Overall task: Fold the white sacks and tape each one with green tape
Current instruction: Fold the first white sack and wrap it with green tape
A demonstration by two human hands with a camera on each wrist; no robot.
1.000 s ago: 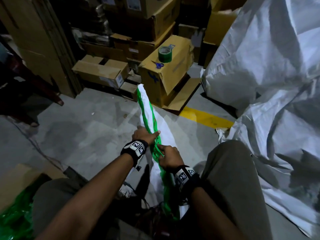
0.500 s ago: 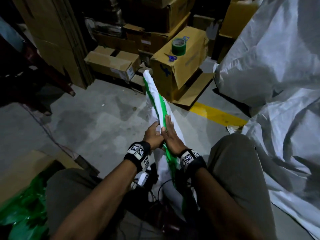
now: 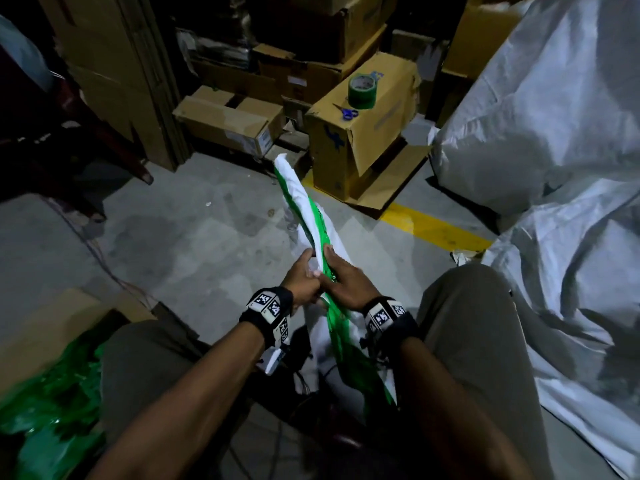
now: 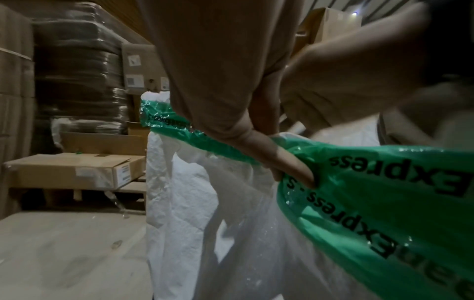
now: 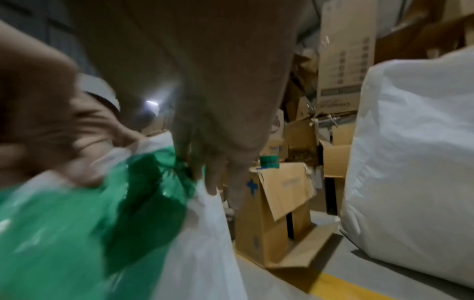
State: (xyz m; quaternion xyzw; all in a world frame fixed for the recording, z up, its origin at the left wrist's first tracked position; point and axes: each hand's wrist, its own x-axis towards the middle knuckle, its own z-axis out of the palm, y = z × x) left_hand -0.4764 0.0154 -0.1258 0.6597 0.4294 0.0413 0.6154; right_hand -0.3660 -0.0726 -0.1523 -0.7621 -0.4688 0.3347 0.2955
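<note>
A long, narrow folded white sack [image 3: 298, 192] runs from my lap out over the floor, with a strip of green tape [image 3: 320, 230] along it. My left hand [image 3: 303, 278] grips the sack's left edge, its fingers curled into sack and tape [image 4: 282, 162]. My right hand [image 3: 346, 282] lies on the tape beside it, fingers fairly straight and pressing down [image 5: 212, 162]. Black printed letters show on the tape [image 4: 384, 192]. The green tape roll [image 3: 361, 91] stands on a cardboard box beyond the sack's far end.
Blue-handled scissors [image 3: 347, 113] lie beside the roll on the open box [image 3: 363, 150]. A big heap of white sacks [image 3: 554, 168] fills the right. More cartons [image 3: 225, 123] line the back. A yellow floor line [image 3: 433, 230] runs near the heap. Crumpled green plastic [image 3: 45, 410] sits at my lower left.
My right hand went from pinching the tape to lying flat along it. The left hand slid off the top to the sack's left edge, close against the right.
</note>
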